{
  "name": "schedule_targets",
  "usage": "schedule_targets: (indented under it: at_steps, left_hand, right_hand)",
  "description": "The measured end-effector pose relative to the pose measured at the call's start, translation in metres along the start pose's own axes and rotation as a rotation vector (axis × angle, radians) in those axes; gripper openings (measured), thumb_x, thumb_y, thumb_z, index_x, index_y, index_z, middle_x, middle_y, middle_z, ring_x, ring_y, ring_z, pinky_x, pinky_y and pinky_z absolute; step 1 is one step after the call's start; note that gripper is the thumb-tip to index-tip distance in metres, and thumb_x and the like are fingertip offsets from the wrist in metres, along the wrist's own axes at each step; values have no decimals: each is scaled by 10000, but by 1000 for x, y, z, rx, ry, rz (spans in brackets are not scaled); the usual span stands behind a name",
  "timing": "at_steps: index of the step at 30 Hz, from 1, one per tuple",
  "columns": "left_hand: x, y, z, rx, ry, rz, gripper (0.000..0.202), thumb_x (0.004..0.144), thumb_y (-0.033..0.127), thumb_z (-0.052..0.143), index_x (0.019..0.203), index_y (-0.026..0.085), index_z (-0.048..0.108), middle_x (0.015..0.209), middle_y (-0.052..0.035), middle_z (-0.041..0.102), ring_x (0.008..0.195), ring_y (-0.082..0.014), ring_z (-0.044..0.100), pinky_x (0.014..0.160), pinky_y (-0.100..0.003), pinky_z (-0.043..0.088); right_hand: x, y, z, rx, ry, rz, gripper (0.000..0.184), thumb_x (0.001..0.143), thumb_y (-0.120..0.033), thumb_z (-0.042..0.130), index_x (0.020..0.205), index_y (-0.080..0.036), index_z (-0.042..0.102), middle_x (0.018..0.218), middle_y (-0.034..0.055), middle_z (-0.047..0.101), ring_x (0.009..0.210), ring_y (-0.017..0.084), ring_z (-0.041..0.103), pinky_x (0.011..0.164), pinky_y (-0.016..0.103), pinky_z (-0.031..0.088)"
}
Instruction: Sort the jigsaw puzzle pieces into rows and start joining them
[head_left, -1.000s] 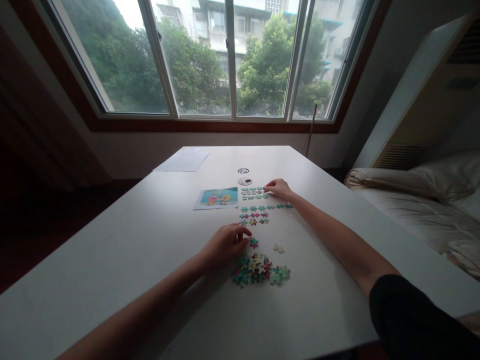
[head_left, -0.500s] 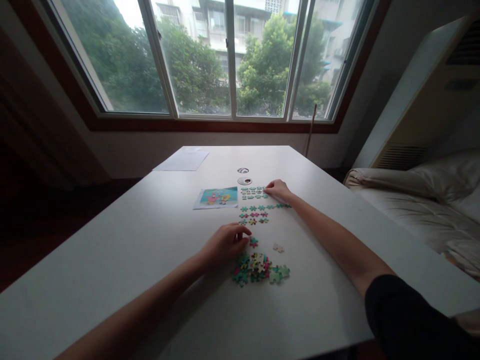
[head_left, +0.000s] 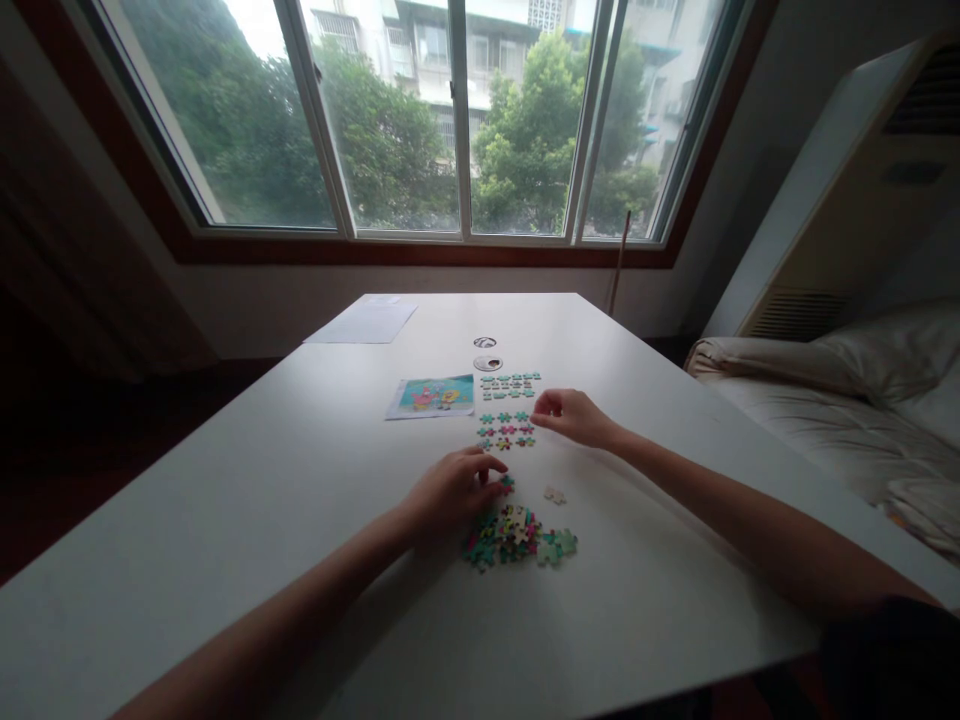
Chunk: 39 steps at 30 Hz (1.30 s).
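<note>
Small jigsaw puzzle pieces [head_left: 505, 416] lie in short rows on the white table [head_left: 247, 500]. At the right end of the middle rows is my right hand [head_left: 574, 416], its fingertips closed at a puzzle piece they mostly hide. Lower down, my left hand [head_left: 454, 487] rests on the table with thumb and forefinger apart. Its fingertips reach a green and pink puzzle piece [head_left: 508, 483]. Just below that hand sits a mixed heap of puzzle pieces [head_left: 517, 530], mostly green. One pale piece [head_left: 555, 495] lies alone to the right, above the heap.
A picture sheet with cartoon figures [head_left: 431, 397] lies left of the rows. Beyond them are two round inserts [head_left: 487, 363] in the tabletop. White paper [head_left: 362, 322] covers the far left corner. To the right stands a pale sofa [head_left: 795, 390]; a window [head_left: 405, 140] is ahead.
My right hand has come back from the top rows toward me, down to the middle rows. My left hand has shifted slightly right, its fingertips now at the green and pink piece.
</note>
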<state>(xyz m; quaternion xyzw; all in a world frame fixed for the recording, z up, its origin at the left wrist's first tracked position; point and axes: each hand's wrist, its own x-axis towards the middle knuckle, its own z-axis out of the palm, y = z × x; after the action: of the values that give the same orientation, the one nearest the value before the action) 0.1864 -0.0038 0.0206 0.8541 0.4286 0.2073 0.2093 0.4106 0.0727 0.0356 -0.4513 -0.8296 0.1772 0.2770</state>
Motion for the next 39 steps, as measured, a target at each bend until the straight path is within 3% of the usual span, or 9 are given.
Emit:
schedule_targets:
  at_steps: [7, 12, 17, 26, 31, 39]
  left_hand:
    - [0, 1, 3, 62, 1, -1, 210, 776, 305, 531, 951, 248, 632, 802, -14, 551, 675, -133, 517, 659, -241, 408]
    - [1, 1, 3, 12, 16, -5, 160, 736, 263, 568, 881, 214, 615, 786, 1, 565, 653, -120, 504, 618, -225, 399]
    - [4, 2, 4, -189, 89, -44, 107, 731, 254, 571, 766, 159, 608, 676, 16, 592, 571, -94, 468, 548, -204, 374]
    - [8, 10, 4, -741, 214, -178, 191, 674, 301, 647, 726, 121, 612, 704, -33, 633, 662, -130, 560, 646, -252, 435]
    - [7, 14, 5, -774, 219, -187, 182, 659, 288, 664, 710, 122, 609, 687, -26, 625, 649, -126, 558, 635, -247, 435]
    - [6, 18, 4, -724, 224, -161, 168, 675, 281, 645, 705, 122, 602, 670, -21, 614, 633, -118, 544, 621, -242, 429]
  right_hand:
    - [-46, -15, 10, -53, -88, -77, 130, 772, -288, 551, 714, -175, 579, 669, 1, 584, 595, 99, 473, 559, 211, 341]
    - [-52, -21, 12, -112, -75, -145, 146, 790, -302, 542, 719, -177, 568, 689, 14, 587, 635, 117, 484, 603, 229, 352]
    - [-54, -31, 15, -100, -83, -224, 172, 792, -338, 544, 727, -180, 570, 687, 13, 600, 651, 122, 495, 635, 239, 360]
    - [-58, -44, 18, 138, 2, -156, 187, 801, -325, 515, 784, -168, 615, 715, 13, 619, 620, 102, 501, 578, 219, 384]
    - [-59, -44, 21, 207, 23, -72, 186, 792, -313, 520, 758, -161, 621, 676, 5, 611, 586, 93, 477, 548, 211, 375]
    - [-60, -50, 21, 261, 33, -56, 194, 781, -318, 522, 730, -151, 607, 631, -6, 584, 570, 84, 463, 531, 203, 352]
